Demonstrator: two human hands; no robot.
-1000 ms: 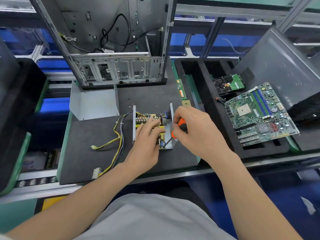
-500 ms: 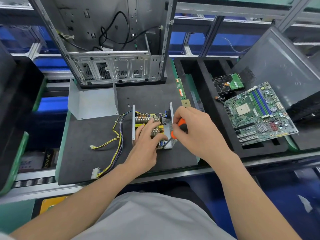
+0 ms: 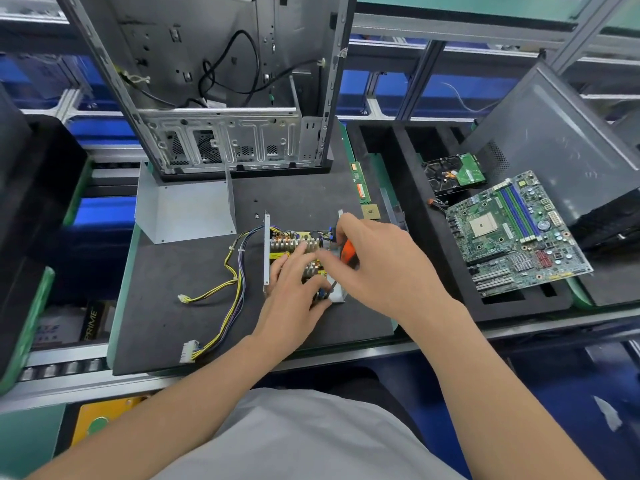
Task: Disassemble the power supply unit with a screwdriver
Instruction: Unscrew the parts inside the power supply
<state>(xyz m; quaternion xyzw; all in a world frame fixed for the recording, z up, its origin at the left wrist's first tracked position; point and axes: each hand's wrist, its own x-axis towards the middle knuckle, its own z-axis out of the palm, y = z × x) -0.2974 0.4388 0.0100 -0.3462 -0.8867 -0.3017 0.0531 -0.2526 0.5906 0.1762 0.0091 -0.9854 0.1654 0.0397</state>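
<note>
The opened power supply unit (image 3: 294, 239) lies on the black mat (image 3: 194, 323), its yellow circuit board and copper coils bare between two upright metal side walls. My left hand (image 3: 294, 292) rests flat on the board, pressing it down. My right hand (image 3: 384, 265) grips an orange-handled screwdriver (image 3: 347, 250), whose shaft slants down to the unit's near right corner. The tip is hidden by my fingers. A bundle of yellow and black cables (image 3: 228, 275) runs left from the unit to white connectors.
A removed grey metal cover (image 3: 187, 213) lies left of the unit. An empty computer case (image 3: 228, 109) stands behind. To the right, a black foam tray (image 3: 433, 271) holds a green motherboard (image 3: 512, 233) and a hard drive (image 3: 453, 173). A memory stick (image 3: 360, 183) and a chip (image 3: 370, 213) lie nearby.
My right hand has shifted slightly over the unit with the screwdriver; its fingers now blur near the handle. My left hand stays pressed on the board.
</note>
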